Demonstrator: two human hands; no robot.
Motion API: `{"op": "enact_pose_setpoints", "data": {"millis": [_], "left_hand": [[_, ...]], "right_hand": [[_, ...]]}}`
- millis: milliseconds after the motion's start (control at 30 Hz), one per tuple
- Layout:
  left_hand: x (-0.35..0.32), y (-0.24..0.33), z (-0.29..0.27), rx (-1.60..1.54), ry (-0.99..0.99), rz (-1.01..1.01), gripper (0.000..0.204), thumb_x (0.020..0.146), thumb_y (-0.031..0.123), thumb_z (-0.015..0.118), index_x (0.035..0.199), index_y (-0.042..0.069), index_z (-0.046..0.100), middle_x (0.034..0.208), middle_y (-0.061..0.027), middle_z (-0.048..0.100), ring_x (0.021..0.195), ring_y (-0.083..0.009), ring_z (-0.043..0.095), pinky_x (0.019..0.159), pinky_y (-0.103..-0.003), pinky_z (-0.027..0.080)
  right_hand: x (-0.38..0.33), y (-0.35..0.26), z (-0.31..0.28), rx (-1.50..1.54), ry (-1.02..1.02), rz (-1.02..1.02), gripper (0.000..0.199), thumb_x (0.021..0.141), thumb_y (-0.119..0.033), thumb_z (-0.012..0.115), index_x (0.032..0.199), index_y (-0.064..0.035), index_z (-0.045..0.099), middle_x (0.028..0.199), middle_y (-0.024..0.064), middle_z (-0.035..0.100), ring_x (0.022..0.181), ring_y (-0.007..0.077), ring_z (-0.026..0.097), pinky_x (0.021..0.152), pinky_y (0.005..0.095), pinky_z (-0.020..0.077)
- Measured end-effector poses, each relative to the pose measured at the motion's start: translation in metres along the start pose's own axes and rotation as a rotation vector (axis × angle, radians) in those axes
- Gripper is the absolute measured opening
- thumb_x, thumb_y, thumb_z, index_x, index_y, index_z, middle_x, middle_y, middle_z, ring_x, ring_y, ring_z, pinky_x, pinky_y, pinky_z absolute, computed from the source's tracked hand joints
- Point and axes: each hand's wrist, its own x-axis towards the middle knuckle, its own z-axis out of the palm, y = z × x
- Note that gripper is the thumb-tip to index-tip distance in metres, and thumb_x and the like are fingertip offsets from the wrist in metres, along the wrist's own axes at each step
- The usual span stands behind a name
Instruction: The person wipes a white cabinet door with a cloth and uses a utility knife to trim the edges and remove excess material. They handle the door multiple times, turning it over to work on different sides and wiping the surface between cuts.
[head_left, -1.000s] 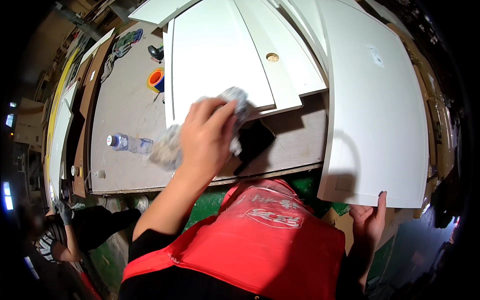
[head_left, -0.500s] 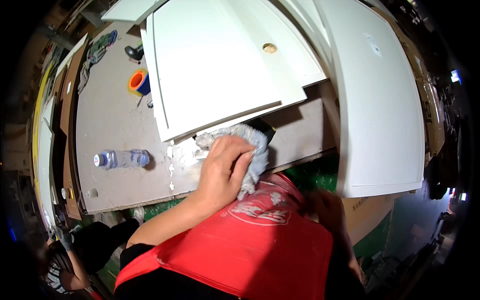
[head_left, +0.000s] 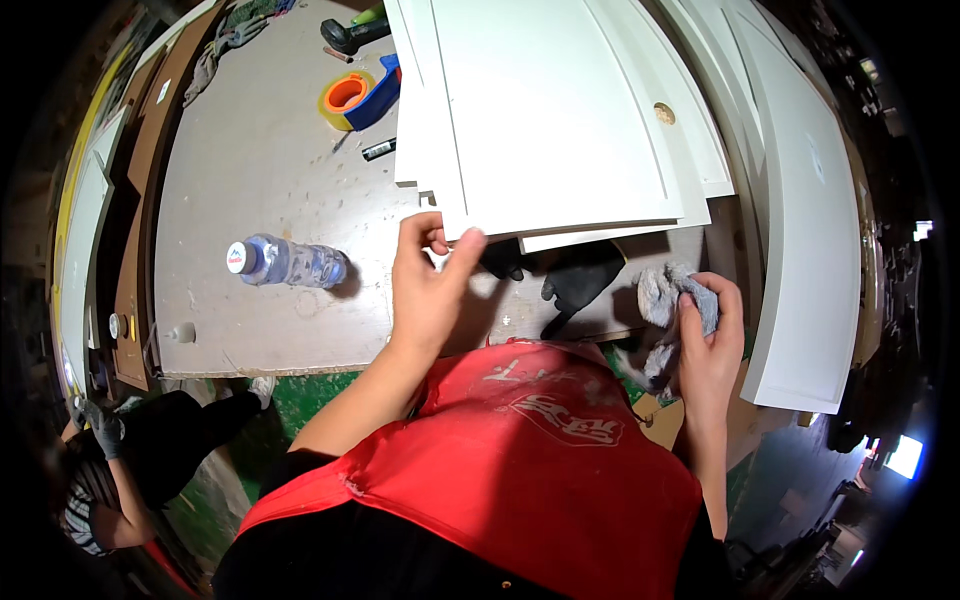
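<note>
My left hand [head_left: 425, 290] pinches the near left corner of a white panel [head_left: 545, 120], thumb at its edge and fingers curled beside the corner. This panel lies on top of other white panels on the workbench. To the right, my right hand [head_left: 712, 345] is closed around a crumpled grey rag [head_left: 657, 298], which hangs down beside the bench's front edge. Between my hands, dark gloves [head_left: 588, 278] lie on the bench, partly hidden beneath the panels' near edge.
On the bench [head_left: 240, 190] are a plastic bottle [head_left: 290, 262] on its side, a tape dispenser [head_left: 365, 97], a black marker [head_left: 379, 150] and a dark-handled tool [head_left: 350, 36]. Tall white panels [head_left: 800, 250] stand at right. Another person's gloved hand [head_left: 102, 428] shows at lower left.
The rag has gone from my left hand to my right. My left hand has moved to the panel's corner. With the view shifted, the dark gloves show more.
</note>
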Motion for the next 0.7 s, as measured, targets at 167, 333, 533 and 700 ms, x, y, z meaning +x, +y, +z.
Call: {"op": "enact_pose_setpoints", "data": {"millis": [167,333,533,700], "left_hand": [[0.007,0.019,-0.005,-0.031,-0.123,-0.232,0.042,0.087,0.026,0.077,0.109,-0.003,0.057,0.085,-0.0008,0.058,0.073,-0.0065,0.049,0.065,-0.021,0.043],[0.003,0.014,-0.016,-0.327,-0.216,-0.347,0.044,0.095,0.024,0.068,0.125,-0.006,0.055,0.097,-0.0066,0.066,0.086,-0.0121,0.063,0.073,-0.024,0.052],[-0.004,-0.008,-0.014,-0.790,-0.268,-0.374,0.050,0.106,0.031,0.042,0.139,-0.007,0.045,0.124,-0.0166,0.061,0.105,-0.0238,0.065,0.096,-0.037,0.052],[-0.002,-0.011,-0.010,-0.800,-0.242,-0.405,0.047,0.106,0.031,0.042,0.135,-0.004,0.050,0.118,-0.0136,0.063,0.106,-0.0204,0.063,0.095,-0.034,0.052]], "right_hand": [[0.026,-0.020,0.020,-0.246,0.072,-0.606,0.019,0.080,0.003,0.064,0.098,-0.0017,0.064,0.106,0.0122,0.059,0.098,0.0292,0.058,0.086,0.0353,0.0466],[0.053,-0.086,0.086,-0.284,-0.336,-0.911,0.021,0.074,0.004,0.068,0.094,-0.0029,0.064,0.093,0.0107,0.060,0.091,0.0315,0.056,0.082,0.0404,0.0465],[0.065,-0.111,0.125,-0.358,-0.689,-0.923,0.021,0.073,0.004,0.068,0.091,-0.0009,0.060,0.090,0.0109,0.058,0.090,0.0316,0.055,0.079,0.0408,0.0478],[0.065,-0.121,0.140,-0.384,-0.771,-1.081,0.020,0.072,0.005,0.066,0.089,-0.0011,0.057,0.089,0.0114,0.056,0.089,0.0319,0.054,0.076,0.0414,0.0483]]}}
